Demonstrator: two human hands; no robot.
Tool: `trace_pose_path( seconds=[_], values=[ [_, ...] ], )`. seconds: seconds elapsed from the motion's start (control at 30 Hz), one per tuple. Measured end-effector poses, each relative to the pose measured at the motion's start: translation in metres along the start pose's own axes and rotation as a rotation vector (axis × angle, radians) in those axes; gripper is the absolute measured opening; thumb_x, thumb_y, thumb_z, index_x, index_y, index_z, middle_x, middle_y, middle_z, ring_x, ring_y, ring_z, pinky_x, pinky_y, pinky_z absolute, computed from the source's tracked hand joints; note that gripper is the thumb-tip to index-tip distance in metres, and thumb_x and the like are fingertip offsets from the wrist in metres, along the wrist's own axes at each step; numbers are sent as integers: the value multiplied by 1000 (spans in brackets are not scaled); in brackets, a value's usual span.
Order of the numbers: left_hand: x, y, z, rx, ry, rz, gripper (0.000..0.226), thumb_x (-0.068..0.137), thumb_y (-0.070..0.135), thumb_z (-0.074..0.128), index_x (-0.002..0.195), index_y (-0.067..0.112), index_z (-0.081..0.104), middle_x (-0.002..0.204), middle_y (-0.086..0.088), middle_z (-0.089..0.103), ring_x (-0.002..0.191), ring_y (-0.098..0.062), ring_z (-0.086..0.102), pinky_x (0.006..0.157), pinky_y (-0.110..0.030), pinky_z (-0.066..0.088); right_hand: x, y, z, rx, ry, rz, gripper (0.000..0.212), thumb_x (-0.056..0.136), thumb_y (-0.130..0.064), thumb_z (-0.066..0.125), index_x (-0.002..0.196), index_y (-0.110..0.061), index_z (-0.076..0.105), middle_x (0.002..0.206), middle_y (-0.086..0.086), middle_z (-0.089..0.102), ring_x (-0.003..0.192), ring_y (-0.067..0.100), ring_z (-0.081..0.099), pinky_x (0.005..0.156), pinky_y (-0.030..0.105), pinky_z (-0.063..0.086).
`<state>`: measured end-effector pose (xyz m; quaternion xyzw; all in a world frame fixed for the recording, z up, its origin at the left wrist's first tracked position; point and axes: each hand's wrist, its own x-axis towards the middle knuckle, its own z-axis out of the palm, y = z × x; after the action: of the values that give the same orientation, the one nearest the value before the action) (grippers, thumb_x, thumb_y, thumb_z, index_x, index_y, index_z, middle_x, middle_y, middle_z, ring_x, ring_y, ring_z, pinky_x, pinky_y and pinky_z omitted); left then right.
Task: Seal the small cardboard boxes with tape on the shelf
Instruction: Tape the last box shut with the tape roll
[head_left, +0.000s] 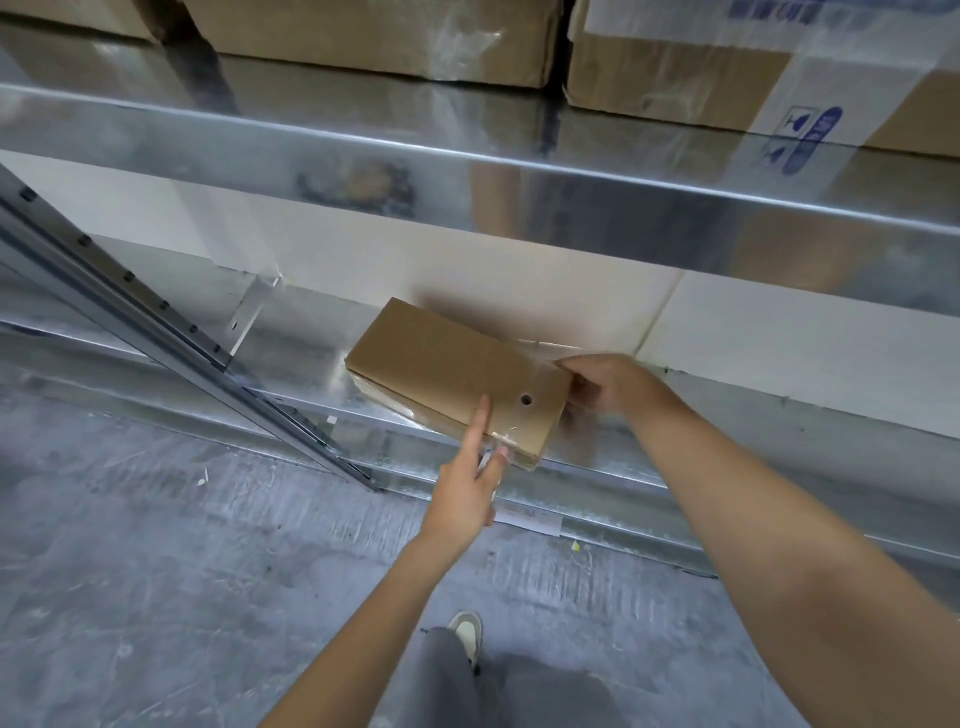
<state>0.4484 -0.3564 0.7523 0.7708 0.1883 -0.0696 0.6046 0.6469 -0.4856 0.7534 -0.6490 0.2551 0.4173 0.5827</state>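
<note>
A small brown cardboard box (447, 371) with a round hole in its top lies on the lower metal shelf (306, 364), its near end past the shelf's front edge. Clear tape (506, 439) glints over that near end. My left hand (470, 483) reaches up from below, index finger pressed flat on the box top beside the hole, thumb at the front corner on the tape. My right hand (608, 384) grips the box's right end, fingers curled around it. No tape roll is visible.
An upper metal shelf (467, 171) overhangs the work area and carries large cardboard boxes (374, 36). A slanted metal upright (156, 332) runs at the left. The concrete floor (156, 571) lies below, with my leg and shoe (467, 634) near the shelf.
</note>
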Motion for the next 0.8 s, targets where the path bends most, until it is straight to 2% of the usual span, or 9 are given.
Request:
trace_pose_path(
  seconds=[0.13,0.23,0.37,0.5,0.57,0.63,0.7,0.73,0.8],
  values=[
    [-10,-5,-19,-3,-55,43,61,101,32,51,147,55,19,47,11,30,47,-12,29,46,-31,43,-4,17,6,77,5,-47,24,94,-1,51,73,-13,54,67,3,52,57,12,52,46,18,47],
    [-12,-2,-21,-10,-56,44,63,101,28,51,148,53,19,60,-2,40,52,-16,31,46,-30,42,1,25,10,143,30,-44,20,91,-1,55,75,-12,60,68,4,56,59,14,52,55,22,47],
    [-9,-3,-25,21,-75,29,64,99,29,54,146,56,20,46,8,40,54,-22,35,47,-31,47,1,26,14,136,47,-47,16,90,-1,56,82,-11,66,72,5,60,65,16,56,59,25,51],
    [-8,-4,-30,74,-109,31,67,96,36,59,144,61,19,48,-3,30,42,-18,42,52,-37,56,11,34,17,72,201,-135,17,83,2,54,73,-10,61,73,9,59,62,21,51,52,27,45],
    [-6,-5,-33,103,-106,35,69,91,42,64,140,66,21,57,-24,35,41,-22,50,60,-42,59,15,39,18,-49,334,-165,13,82,-2,48,79,-8,59,84,15,58,68,25,53,58,32,45],
    [-6,-5,-35,97,-112,29,75,86,44,70,138,68,22,64,-31,44,43,-24,53,62,-41,59,6,40,17,-237,489,-275,18,87,-7,50,96,-1,65,95,17,63,85,29,59,71,33,46],
    [-6,-5,-36,81,-126,25,81,82,43,74,141,64,22,65,-27,53,43,-22,52,62,-39,59,-17,38,15,-417,584,-552,22,95,-13,49,102,-1,66,103,17,66,100,31,60,77,29,40],
    [-6,-5,-36,73,-136,24,84,81,43,76,142,63,22,64,-23,54,44,-22,52,63,-39,60,-34,38,13,-475,557,-696,26,99,-18,45,107,-3,65,110,15,66,107,30,58,81,30,39],
    [-5,-5,-36,46,-154,9,89,77,42,80,141,64,22,67,-21,54,45,-22,51,61,-40,60,-62,39,10,-686,357,-848,43,103,-37,37,135,-11,51,141,5,52,132,22,44,104,29,32]
  ],
)
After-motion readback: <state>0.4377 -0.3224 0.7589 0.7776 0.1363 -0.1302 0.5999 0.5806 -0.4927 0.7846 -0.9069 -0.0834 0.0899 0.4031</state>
